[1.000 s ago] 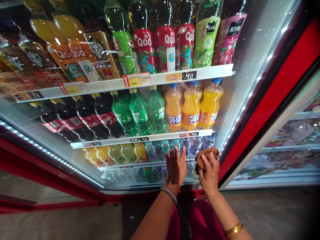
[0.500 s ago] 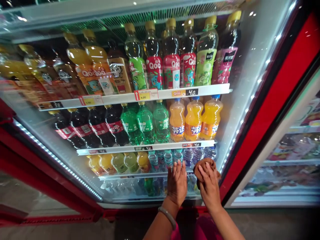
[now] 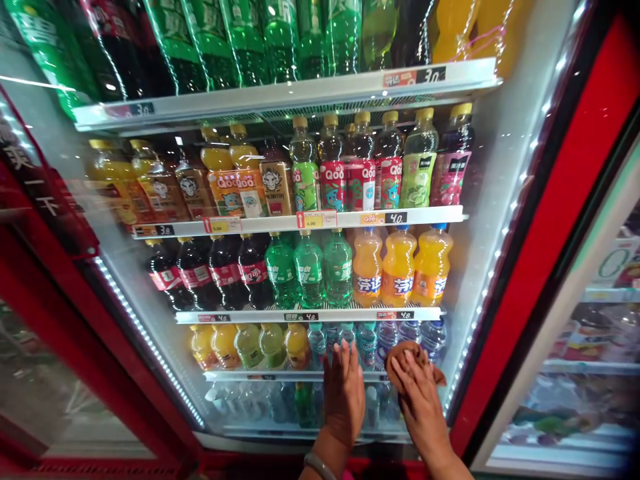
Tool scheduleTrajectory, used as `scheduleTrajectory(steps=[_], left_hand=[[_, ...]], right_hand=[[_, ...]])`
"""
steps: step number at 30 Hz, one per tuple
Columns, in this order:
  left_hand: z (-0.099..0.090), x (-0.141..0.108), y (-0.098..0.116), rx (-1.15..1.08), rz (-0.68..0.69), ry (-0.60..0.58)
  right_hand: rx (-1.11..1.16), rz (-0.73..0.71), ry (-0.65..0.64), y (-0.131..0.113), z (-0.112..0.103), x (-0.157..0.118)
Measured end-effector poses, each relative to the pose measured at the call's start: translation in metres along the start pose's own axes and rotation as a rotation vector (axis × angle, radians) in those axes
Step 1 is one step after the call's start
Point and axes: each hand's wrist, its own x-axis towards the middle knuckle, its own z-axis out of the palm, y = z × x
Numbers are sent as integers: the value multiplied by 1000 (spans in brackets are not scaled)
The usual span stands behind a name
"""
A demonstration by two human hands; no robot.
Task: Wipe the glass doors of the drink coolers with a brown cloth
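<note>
My right hand presses a bunched brown cloth flat against the glass front of a lit drinks cooler, low on the right side. The cloth shows around the spread fingers, and its underside is hidden. To the left, my left hand is raised with its palm toward the glass, fingers stretched out and nothing held. Whether its palm touches the glass I cannot tell. A grey bangle circles the left wrist. Behind the hands, small water bottles stand on a lower shelf.
The cooler's red frame runs up the right side, with another cooler beyond it. Inside are shelves of orange soda bottles, green soda bottles and cola bottles. A lit strip edges the left side.
My view has tilted up, so the upper shelf of large bottles now shows. The right hand remains on the cloth near the same bottles; the left hand stays open and sits slightly lower against the shelves.
</note>
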Motion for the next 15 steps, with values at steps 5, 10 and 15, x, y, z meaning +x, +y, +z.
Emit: scheduleTrajectory(steps=[5,10,15], left_hand=[[-12,6,-10,-13,-21,-20],[-14,3,-25,-22,0,-84],[-16,-1,-50,-20,-64,-51]], right_hand=[[64,146,113,-41,4,49],[110,-106,-62,-59,28,17],[115,1,-62,-51,14,10]])
